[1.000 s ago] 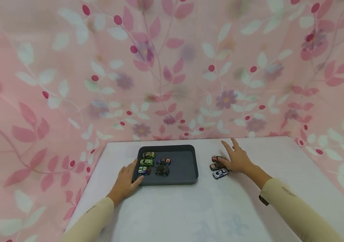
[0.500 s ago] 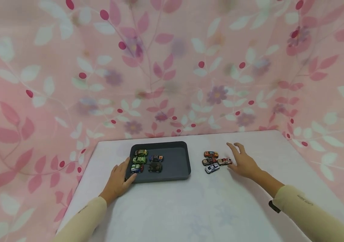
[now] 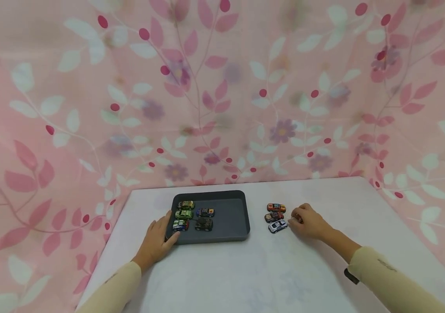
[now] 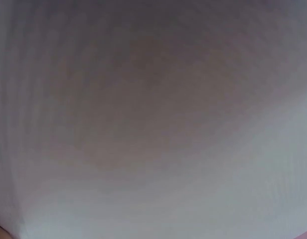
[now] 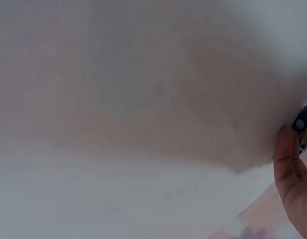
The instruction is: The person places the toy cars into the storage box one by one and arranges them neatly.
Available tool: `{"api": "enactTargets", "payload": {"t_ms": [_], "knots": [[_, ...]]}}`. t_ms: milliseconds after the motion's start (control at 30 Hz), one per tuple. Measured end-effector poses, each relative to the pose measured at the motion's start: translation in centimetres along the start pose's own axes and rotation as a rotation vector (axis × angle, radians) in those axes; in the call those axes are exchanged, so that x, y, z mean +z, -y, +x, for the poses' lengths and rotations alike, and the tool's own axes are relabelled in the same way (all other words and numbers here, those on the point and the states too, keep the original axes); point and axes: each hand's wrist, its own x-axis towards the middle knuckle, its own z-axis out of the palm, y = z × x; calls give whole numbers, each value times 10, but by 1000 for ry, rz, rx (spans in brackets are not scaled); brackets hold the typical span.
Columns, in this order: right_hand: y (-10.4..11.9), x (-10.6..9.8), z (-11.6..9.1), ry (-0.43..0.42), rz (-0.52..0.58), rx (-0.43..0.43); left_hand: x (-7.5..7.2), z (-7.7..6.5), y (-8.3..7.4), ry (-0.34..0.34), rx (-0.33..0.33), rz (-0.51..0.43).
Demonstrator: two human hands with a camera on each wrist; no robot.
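Observation:
In the head view my right hand [image 3: 309, 222] pinches a small toy car [image 3: 297, 217] on the table, mostly hidden by the fingers. The right wrist view catches that car's dark wheel and side [image 5: 304, 124] by the fingertips. Just left of this hand sit an orange toy car [image 3: 276, 208], a dark toy car with red [image 3: 274, 217] and a white toy car [image 3: 277, 226]. My left hand [image 3: 155, 240] rests at the left edge of a dark grey tray [image 3: 228, 238], fingers extended along it. Its wrist view shows mostly blurred cloth.
Several toy cars stand in the tray's left half, among them a green one [image 3: 184, 214], a blue one [image 3: 205, 212] and a dark olive one [image 3: 204, 224]. A white cloth [image 3: 222, 278] covers the table. Behind it hangs a pink floral curtain [image 3: 222, 95].
My right hand first hovered over the cars, drew back to the right with fingers spread, and now has closed on the rightmost red-and-white toy car. The left hand has stayed by the tray.

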Motion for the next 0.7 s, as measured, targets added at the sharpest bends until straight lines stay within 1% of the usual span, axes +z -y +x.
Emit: {"api": "enactTargets", "payload": {"t_ms": [100, 167, 300, 367, 433, 533, 600, 700], "knots": [[-9, -5, -5, -42, -70, -7, -1, 0, -1, 4, 2, -2], [-17, -8, -9, -41, -92, -8, -1, 0, 0, 6, 1, -3], [-38, -15, -16, -28, -12, 35, 0, 1, -1, 8, 5, 3], [-47, -18, -15, -33, 24, 63, -2, 1, 0, 2, 5, 5], [-57, -22, -13, -40, 25, 78, -2, 1, 0, -4, 4, -1], [-69, -26, -11, -39, -4, 96, -2, 0, -1, 3, 3, -9], [-73, -28, -9, -31, -9, 104, -1, -1, -2, 8, 6, -13], [-73, -27, -6, -17, 3, 106, -2, 0, -1, 5, 5, -1]]}}
